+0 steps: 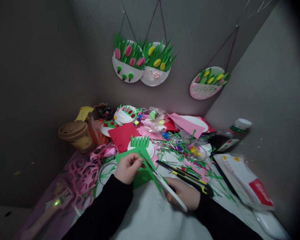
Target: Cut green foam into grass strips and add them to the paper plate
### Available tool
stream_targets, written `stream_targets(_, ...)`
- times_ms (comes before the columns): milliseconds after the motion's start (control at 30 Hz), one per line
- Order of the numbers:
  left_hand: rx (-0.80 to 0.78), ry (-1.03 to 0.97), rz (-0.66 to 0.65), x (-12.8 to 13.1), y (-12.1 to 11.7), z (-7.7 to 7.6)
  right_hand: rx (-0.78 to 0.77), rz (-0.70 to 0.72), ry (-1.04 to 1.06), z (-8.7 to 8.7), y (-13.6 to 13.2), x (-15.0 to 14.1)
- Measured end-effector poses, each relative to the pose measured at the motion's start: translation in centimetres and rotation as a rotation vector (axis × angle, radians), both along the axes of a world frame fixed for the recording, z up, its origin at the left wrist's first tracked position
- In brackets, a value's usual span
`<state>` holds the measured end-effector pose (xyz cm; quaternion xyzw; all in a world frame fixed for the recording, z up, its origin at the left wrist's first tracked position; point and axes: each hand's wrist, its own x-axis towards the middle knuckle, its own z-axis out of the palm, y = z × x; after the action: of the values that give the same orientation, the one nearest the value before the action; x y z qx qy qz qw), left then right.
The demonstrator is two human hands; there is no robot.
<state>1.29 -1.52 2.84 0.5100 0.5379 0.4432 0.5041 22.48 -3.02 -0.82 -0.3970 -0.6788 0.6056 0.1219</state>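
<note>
My left hand [128,168] pinches the edge of a green sheet of paper [143,178], thumb and fingers closed on it. In my right hand [183,194] is a pair of scissors [165,186] with pale handles, the blades pointing up and left across the paper's right side. A narrow green strip hangs along the blades; whether it is fully separate I cannot tell. Just beyond the paper lies a white paper plate [150,149] with green grass-shaped cutouts [140,141] on it. A black and yellow utility knife [190,177] rests close to my right hand.
Pink paper with cut-out holes [86,170] lies at left, near a lidded brown cup [77,135]. Green scraps [175,146] litter the table's right side. A dark bottle [231,136] and a white-and-red packet [250,183] stand and lie at right. Decorated plates [155,78] hang on the wall.
</note>
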Motion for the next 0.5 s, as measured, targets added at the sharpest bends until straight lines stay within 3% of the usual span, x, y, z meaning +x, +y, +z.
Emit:
stream_targets(167,0.005,0.014,-0.046,-0.6,0.1,0.0,-0.022,0.006,-0.003,-0.2,0.2,0.1)
stream_targets(500,0.0,0.152,-0.174,-1.2,0.3,0.2,0.089,0.028,-0.061,-0.1,0.2,0.2)
